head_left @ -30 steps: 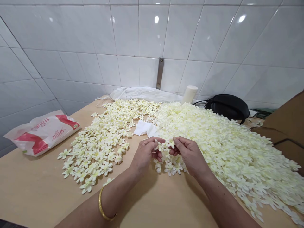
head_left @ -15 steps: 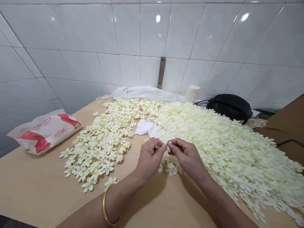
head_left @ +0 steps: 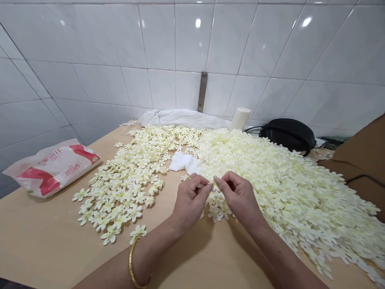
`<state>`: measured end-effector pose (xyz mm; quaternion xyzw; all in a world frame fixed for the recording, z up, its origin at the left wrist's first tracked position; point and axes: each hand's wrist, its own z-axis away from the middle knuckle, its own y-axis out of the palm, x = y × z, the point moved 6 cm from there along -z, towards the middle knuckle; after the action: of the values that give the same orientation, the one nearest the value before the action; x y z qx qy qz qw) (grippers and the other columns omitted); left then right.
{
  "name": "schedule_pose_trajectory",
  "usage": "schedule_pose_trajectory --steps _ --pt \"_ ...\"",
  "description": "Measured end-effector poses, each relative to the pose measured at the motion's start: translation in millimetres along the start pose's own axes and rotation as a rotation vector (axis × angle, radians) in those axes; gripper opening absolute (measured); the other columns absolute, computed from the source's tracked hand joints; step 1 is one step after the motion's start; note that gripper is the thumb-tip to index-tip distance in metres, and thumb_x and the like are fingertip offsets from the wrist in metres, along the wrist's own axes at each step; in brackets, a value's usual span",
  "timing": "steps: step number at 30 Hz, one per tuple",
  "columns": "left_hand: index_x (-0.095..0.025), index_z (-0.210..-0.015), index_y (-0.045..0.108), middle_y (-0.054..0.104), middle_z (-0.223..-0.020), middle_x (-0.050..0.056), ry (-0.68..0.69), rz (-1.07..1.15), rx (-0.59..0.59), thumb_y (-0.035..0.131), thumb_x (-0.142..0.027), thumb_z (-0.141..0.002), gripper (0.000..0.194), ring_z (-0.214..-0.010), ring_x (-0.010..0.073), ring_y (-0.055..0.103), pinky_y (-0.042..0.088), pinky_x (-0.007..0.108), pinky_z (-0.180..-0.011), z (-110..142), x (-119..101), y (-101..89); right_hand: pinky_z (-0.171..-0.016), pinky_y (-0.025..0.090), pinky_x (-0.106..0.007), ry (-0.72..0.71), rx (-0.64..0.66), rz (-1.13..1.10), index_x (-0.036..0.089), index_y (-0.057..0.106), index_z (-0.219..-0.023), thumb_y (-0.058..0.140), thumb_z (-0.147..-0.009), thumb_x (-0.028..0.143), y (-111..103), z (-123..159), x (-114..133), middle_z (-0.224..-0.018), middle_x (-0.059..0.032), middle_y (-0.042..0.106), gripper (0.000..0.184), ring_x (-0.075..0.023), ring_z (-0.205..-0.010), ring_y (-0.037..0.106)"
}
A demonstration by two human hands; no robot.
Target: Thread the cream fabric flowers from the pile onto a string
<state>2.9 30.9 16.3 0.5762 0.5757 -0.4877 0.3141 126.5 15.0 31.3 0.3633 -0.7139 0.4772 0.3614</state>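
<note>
Counter [head_left: 36,237] is carrying a larger right heap of pale flowers [head_left: 300,192], presumably remaining work, and a smaller left spread [head_left: 129,176], presumably finished, while left hand [head_left: 191,202] and right hand [head_left: 241,200] are hovering at the heap's near left edge, fingers [head_left: 205,192] curling narrowly, their grip being too hidden to tell.
</note>
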Motion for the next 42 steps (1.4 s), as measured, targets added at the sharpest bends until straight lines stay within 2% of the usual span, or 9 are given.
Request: schedule_pose_trajectory --steps 5,9,12,16,20,26,31,38,42 --pt "-0.017 -0.064 0.056 0.043 -0.058 -0.002 0.034 -0.029 0.008 0.050 -0.025 -0.075 0.015 -0.055 0.0099 0.041 0.033 0.022 -0.052 0.7 -4.4 0.3 -0.042 0.024 -0.021 0.093 0.114 -0.151 0.019 0.036 -0.051 0.051 -0.076 0.038 3.5 -3.2 -9.6 -0.045 0.0067 0.031 0.035 -0.0068 -0.044 0.027" --pt "-0.017 -0.063 0.056 0.042 -0.056 -0.001 0.118 -0.066 -0.049 0.049 -0.023 -0.077 0.017 -0.058 0.0117 0.043 0.034 0.023 -0.056 1.1 -10.6 -5.8 -0.051 0.034 -0.021 0.103 0.265 -0.288 0.017 0.049 -0.062 0.053 -0.074 0.040 11.9 -2.0 -7.8 -0.054 0.0038 0.045 0.026 -0.0089 -0.052 0.041" --pt "-0.018 -0.064 0.058 0.044 -0.056 0.000 0.154 -0.077 -0.045 0.047 -0.023 -0.078 0.018 -0.060 0.0125 0.043 0.035 0.024 -0.057 1.6 -12.5 -6.3 -0.053 0.034 -0.022 0.079 0.288 -0.301 0.017 0.051 -0.064 0.054 -0.073 0.039 13.9 -0.4 -4.3 -0.056 0.0029 0.045 0.024 -0.0099 -0.055 0.042" --pt "-0.018 -0.065 0.057 0.045 -0.058 -0.001 0.089 -0.026 -0.041 0.050 -0.026 -0.077 0.017 -0.057 0.0113 0.043 0.035 0.023 -0.055 1.6 -8.5 -5.1 -0.046 0.028 -0.022 0.044 0.209 -0.191 0.018 0.048 -0.060 0.050 -0.076 0.036 10.3 1.0 -2.4 -0.052 0.0040 0.039 0.024 -0.0088 -0.049 0.034" --pt "-0.017 -0.067 0.057 0.047 -0.063 -0.001 -0.033 0.067 -0.100 0.052 -0.031 -0.074 0.016 -0.055 0.0100 0.044 0.037 0.022 -0.052 1.0 -3.4 -8.7 -0.044 0.025 -0.022 -0.111 0.015 0.078 0.019 0.042 -0.057 0.048 -0.078 0.030 -0.4 2.7 6.3 -0.049 0.0051 0.032 0.024 -0.0084 -0.045 0.029" --pt "-0.017 -0.057 0.058 0.046 -0.055 -0.001 -0.028 0.070 -0.044 0.052 -0.032 -0.075 0.024 -0.056 0.0112 0.043 0.038 0.022 -0.054 0.4 -8.4 -6.0 -0.047 0.029 -0.023 -0.436 -0.160 0.401 0.019 0.040 -0.060 0.043 -0.079 0.018 -2.9 11.2 22.1 -0.055 0.0018 0.042 0.020 -0.0102 -0.048 0.036" --pt "-0.015 -0.062 0.059 0.049 -0.058 -0.001 -0.174 0.159 0.007 0.051 -0.036 -0.075 0.026 -0.052 0.0089 0.044 0.038 0.021 -0.052 -0.2 -1.3 -0.8 -0.052 0.032 -0.024 -0.599 -0.207 0.534 0.019 0.043 -0.060 0.045 -0.079 0.014 1.2 16.0 28.0 -0.057 -0.0008 0.046 0.020 -0.0131 -0.055 0.041" --pt "-0.013 -0.061 0.058 0.049 -0.056 -0.001 -0.359 0.356 0.099 0.061 -0.044 -0.064 0.032 -0.051 0.0079 0.044 0.040 0.022 -0.051 -1.4 16.9 7.7 -0.063 0.039 -0.029 -0.658 -0.054 0.549 0.015 0.058 -0.072 0.039 -0.079 0.009 13.1 15.9 23.0 -0.071 -0.0074 0.054 0.021 -0.0171 -0.069 0.049" --pt "-0.013 -0.064 0.058 0.052 -0.058 -0.001 -0.380 0.464 0.106 0.064 -0.039 -0.062 0.027 -0.048 0.0073 0.046 0.040 0.022 -0.051 -3.5 22.3 5.9 -0.064 0.044 -0.030 -0.539 0.103 0.299 0.016 0.061 -0.091 0.043 -0.076 0.010 12.5 10.8 19.7 -0.080 -0.0082 0.057 0.025 -0.0173 -0.073 0.053"
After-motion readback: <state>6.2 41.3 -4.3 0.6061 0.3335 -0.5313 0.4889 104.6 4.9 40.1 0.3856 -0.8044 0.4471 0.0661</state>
